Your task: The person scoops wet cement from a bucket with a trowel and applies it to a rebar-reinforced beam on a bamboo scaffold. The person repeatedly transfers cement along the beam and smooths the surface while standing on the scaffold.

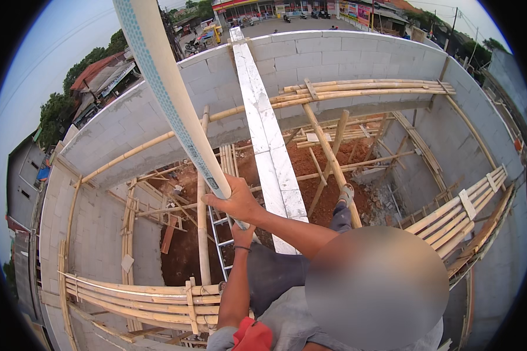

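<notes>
A long cream pipe [181,108] with a blue dotted band slants from the upper left edge down to my hands. My right hand [240,200] wraps round it near its lower end, with the thumb across the front. Just below, my left hand [243,234], with a dark band at the wrist, closes at the pipe's bottom end; its fingers are partly hidden. Under my hands, a white marble-patterned beam [263,126] runs away to the far wall. My sandalled foot [346,195] rests on a slanting bamboo pole [328,152]. A blurred patch hides part of the lower right.
Grey block walls [328,55] surround a deep pit with reddish soil [357,196]. Bundled bamboo poles [146,298] lie at the near left, and more bamboo [462,213] at the right. A metal ladder [221,243] stands below my hands. Past the wall is a street with shopfronts.
</notes>
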Demonstrator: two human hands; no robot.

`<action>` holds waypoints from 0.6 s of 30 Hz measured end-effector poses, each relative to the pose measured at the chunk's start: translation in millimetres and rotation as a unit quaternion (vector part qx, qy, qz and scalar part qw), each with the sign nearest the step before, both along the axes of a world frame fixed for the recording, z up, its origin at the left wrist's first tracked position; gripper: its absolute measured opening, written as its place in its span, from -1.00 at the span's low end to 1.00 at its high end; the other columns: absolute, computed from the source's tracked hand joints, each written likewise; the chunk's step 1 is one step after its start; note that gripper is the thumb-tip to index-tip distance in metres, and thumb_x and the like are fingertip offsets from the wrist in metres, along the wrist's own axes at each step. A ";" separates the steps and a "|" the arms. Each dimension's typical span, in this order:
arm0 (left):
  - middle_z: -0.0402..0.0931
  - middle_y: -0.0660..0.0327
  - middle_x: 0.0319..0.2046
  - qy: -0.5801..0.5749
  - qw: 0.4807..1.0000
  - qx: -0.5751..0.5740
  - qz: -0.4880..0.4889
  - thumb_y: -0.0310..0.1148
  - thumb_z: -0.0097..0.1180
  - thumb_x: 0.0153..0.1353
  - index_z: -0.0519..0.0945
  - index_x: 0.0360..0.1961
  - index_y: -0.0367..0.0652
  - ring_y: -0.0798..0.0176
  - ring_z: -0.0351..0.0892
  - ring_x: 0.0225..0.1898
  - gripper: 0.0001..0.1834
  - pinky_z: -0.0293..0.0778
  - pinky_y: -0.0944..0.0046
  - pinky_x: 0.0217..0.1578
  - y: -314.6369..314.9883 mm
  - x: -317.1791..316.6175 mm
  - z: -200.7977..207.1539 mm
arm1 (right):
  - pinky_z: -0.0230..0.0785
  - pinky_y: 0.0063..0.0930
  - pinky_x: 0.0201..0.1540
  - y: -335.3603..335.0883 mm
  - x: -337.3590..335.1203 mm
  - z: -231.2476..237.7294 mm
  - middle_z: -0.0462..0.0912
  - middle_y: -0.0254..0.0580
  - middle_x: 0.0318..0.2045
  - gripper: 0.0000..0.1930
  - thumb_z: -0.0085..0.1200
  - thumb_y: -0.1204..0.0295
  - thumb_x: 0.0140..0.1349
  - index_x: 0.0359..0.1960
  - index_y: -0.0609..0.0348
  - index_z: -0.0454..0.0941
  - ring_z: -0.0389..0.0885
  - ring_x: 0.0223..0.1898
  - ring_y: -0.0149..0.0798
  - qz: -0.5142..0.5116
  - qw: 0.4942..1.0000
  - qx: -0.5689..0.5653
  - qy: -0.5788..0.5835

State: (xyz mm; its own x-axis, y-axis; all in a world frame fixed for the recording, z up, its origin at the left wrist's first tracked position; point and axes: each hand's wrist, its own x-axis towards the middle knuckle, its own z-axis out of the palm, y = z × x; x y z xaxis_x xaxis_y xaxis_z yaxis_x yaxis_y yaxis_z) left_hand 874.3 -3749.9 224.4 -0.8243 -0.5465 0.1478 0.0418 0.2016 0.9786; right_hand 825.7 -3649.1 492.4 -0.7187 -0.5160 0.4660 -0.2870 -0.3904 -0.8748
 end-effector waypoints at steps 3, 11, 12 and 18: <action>0.63 0.12 -0.15 -0.031 0.998 0.015 -0.054 -0.35 0.38 0.04 0.56 -0.06 -0.36 0.25 0.58 -0.06 -0.54 0.45 0.20 -0.04 2.5 7.9 -6.4 | 0.44 -0.54 -0.30 1.9 1.1 -20.4 0.64 -0.30 -0.43 -0.59 0.31 0.35 0.11 -0.05 0.33 0.56 0.55 -0.39 -0.55 0.010 1.000 0.009 0.005; 0.41 0.07 0.16 -0.102 0.991 -0.069 -0.059 -0.26 0.16 0.28 0.35 0.22 -0.28 0.22 0.39 0.19 -0.45 0.34 0.14 0.14 31.0 33.6 -28.1 | 0.45 -0.47 -0.27 20.6 23.5 -83.3 0.67 -0.18 -0.43 -0.63 0.29 0.36 0.07 -0.12 0.29 0.58 0.57 -0.40 -0.48 -0.004 0.997 0.079 0.000; 0.42 0.03 0.15 -0.108 0.990 -0.082 -0.041 -0.26 0.16 0.27 0.35 0.22 -0.29 0.14 0.40 0.19 -0.44 0.34 0.12 0.15 35.4 36.2 -32.0 | 0.45 -0.47 -0.26 23.2 28.6 -92.7 0.67 -0.19 -0.43 -0.63 0.29 0.36 0.07 -0.11 0.29 0.58 0.57 -0.41 -0.48 0.004 0.994 0.104 -0.025; 0.35 -0.08 0.20 -0.020 0.994 -0.111 0.001 -0.28 0.17 0.23 0.25 0.28 -0.29 -0.01 0.34 0.26 -0.35 0.29 0.07 0.20 49.7 51.3 -67.0 | 0.47 -0.47 -0.21 32.4 49.2 -124.9 0.70 -0.15 -0.37 -0.58 0.33 0.34 0.06 -0.05 0.26 0.59 0.63 -0.33 -0.46 0.014 0.996 0.082 -0.041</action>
State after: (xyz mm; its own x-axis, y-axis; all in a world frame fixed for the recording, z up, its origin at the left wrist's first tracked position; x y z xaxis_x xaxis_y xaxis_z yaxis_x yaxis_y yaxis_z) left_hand 925.6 -3700.2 157.4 -0.8312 -0.5056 0.2313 0.0028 0.4122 0.9111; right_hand 874.9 -3616.7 367.5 -0.7351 -0.6003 0.3149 -0.2036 -0.2476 -0.9472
